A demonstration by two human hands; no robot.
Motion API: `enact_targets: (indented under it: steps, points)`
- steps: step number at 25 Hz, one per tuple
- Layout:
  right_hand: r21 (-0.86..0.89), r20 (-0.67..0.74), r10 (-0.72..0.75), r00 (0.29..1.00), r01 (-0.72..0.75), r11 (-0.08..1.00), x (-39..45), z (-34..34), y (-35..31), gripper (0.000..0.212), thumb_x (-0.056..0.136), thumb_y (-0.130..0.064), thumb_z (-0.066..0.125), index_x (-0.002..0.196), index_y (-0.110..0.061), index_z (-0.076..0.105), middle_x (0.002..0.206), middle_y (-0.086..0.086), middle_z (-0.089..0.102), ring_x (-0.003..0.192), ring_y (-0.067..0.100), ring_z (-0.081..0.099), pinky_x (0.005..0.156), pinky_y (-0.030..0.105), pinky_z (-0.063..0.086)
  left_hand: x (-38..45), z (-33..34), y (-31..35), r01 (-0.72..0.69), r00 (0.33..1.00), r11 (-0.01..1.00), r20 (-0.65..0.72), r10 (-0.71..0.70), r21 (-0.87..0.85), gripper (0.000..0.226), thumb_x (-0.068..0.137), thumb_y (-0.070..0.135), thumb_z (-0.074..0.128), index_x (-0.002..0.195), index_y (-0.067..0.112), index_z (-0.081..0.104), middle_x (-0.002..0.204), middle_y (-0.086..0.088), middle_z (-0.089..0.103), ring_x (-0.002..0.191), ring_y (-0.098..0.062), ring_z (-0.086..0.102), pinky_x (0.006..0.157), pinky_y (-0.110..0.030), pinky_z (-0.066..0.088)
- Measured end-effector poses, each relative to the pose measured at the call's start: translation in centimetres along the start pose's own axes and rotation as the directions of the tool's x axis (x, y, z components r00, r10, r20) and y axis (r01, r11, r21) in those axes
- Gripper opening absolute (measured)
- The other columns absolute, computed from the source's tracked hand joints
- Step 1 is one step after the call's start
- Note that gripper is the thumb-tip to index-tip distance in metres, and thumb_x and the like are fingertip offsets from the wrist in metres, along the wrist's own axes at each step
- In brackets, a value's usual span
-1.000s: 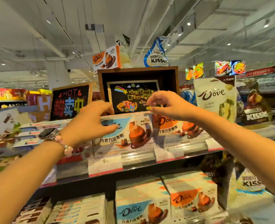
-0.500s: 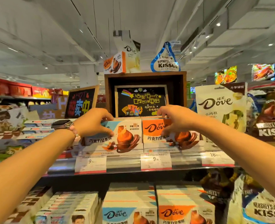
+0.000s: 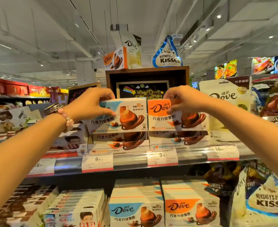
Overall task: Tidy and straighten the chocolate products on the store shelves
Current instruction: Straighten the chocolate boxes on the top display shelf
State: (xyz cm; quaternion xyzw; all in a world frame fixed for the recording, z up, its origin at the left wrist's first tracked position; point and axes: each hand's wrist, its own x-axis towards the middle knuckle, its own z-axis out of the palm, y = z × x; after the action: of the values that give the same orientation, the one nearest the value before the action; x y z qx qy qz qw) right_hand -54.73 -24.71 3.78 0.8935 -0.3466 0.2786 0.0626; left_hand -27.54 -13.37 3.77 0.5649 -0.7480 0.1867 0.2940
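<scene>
Two Dove chocolate boxes stand side by side on top of stacked boxes on the upper shelf [image 3: 135, 163]. My left hand [image 3: 90, 104] grips the blue Dove box [image 3: 128, 115] at its upper left corner, thumb on the front face. My right hand [image 3: 182, 99] grips the orange Dove box [image 3: 161, 118] at its top edge, fingers over the top and thumb on the front. Both boxes face forward and their inner edges touch.
A dark wooden display crate [image 3: 147, 74] with a chalkboard sign stands behind the boxes. A white Dove bag [image 3: 225, 99] hangs to the right, Kisses bags [image 3: 269, 202] lower right. More Dove boxes [image 3: 136, 208] fill the lower shelf. Price tags [image 3: 97, 161] line the shelf rail.
Both hands have taken hold of the top boxes' upper edges, and the two boxes now stand higher and more upright, faces toward me. The view has tilted upward and closer.
</scene>
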Motion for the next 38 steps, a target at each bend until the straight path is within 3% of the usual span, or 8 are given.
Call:
enact_targets:
  steps: [5,8,20,24,31,34,36,38]
  points:
    - [-0.012,-0.066,-0.016,0.998,0.015,1.0,0.7,-3.3,-1.7,0.041,0.069,-0.031,0.078,0.107,-0.024,0.063,0.092,-0.006,0.063,0.08,0.012,0.059,0.069,0.027,0.049,-0.6,-3.3,0.7,-0.045,0.988,0.997,-0.152,0.034,-0.067,0.036,0.066,0.03,0.076,0.095,0.017,0.061,0.088,0.009,0.063,0.077,0.004,0.059,0.062,-0.012,0.048]
    - [-0.002,-0.026,-0.048,0.999,0.048,0.999,1.6,-2.8,-4.0,0.045,0.065,-0.036,0.08,0.106,-0.025,0.065,0.085,-0.013,0.062,0.073,0.012,0.064,0.063,0.031,0.056,-1.8,-4.6,1.5,-0.103,0.976,0.99,-0.202,0.081,-0.1,0.045,0.061,0.039,0.07,0.099,0.016,0.06,0.091,0.011,0.063,0.079,0.0,0.061,0.068,-0.014,0.052]
    - [0.031,-0.029,-0.273,0.962,0.273,0.961,7.6,4.1,-11.8,0.04,0.08,-0.019,0.067,0.117,-0.005,0.058,0.112,0.015,0.063,0.1,0.032,0.06,0.082,0.049,0.051,-6.0,-7.5,0.0,-0.038,0.965,0.999,-0.261,0.032,-0.015,0.042,0.06,0.04,0.065,0.099,0.028,0.057,0.09,0.017,0.057,0.084,0.003,0.057,0.065,-0.005,0.05]
    - [0.024,0.021,-0.299,0.954,0.299,0.954,7.3,5.0,-12.4,0.044,0.077,-0.01,0.068,0.117,0.002,0.055,0.114,0.022,0.06,0.103,0.036,0.057,0.085,0.05,0.049,-6.6,-7.6,-0.5,-0.032,0.971,0.999,-0.238,0.022,-0.039,0.034,0.059,0.043,0.065,0.09,0.042,0.052,0.091,0.024,0.055,0.085,0.017,0.055,0.066,-0.002,0.047]
    - [0.173,0.086,-0.31,0.947,0.292,0.941,5.7,6.8,-11.6,0.053,0.075,-0.015,0.075,0.12,0.001,0.051,0.117,0.016,0.057,0.107,0.026,0.054,0.09,0.034,0.046,-6.7,-6.8,-0.5,-0.024,0.977,0.999,-0.215,0.014,-0.048,0.037,0.059,0.038,0.069,0.095,0.033,0.058,0.092,0.024,0.057,0.086,0.004,0.06,0.065,-0.002,0.047]
    - [0.087,0.144,-0.316,0.938,0.306,0.948,5.9,7.3,-10.9,0.034,0.082,-0.009,0.067,0.111,0.002,0.056,0.109,0.015,0.06,0.101,0.026,0.056,0.084,0.031,0.046,-6.4,-6.3,-0.6,-0.021,0.985,0.997,-0.173,0.009,-0.068,0.044,0.057,0.039,0.072,0.097,0.022,0.064,0.093,0.016,0.064,0.091,0.007,0.058,0.067,-0.008,0.05]
    - [0.201,0.108,-0.286,0.952,0.261,0.944,6.2,6.5,-10.1,0.013,0.088,-0.013,0.059,0.098,-0.004,0.062,0.096,0.005,0.063,0.089,0.019,0.058,0.078,0.031,0.048,-6.1,-5.7,-0.5,-0.001,0.99,0.999,-0.139,-0.006,-0.051,0.041,0.058,0.036,0.076,0.095,0.022,0.067,0.093,0.012,0.067,0.088,0.005,0.06,0.068,-0.013,0.052]
    - [0.463,0.041,-0.2,0.979,0.159,0.872,5.7,4.4,-9.4,0.028,0.095,-0.027,0.047,0.093,-0.007,0.066,0.091,0.003,0.066,0.085,0.015,0.061,0.076,0.025,0.049,-5.5,-4.9,-0.3,0.02,0.994,0.999,-0.11,-0.023,-0.03,0.037,0.06,0.03,0.08,0.094,0.022,0.068,0.09,0.011,0.068,0.08,0.001,0.062,0.068,-0.014,0.052]
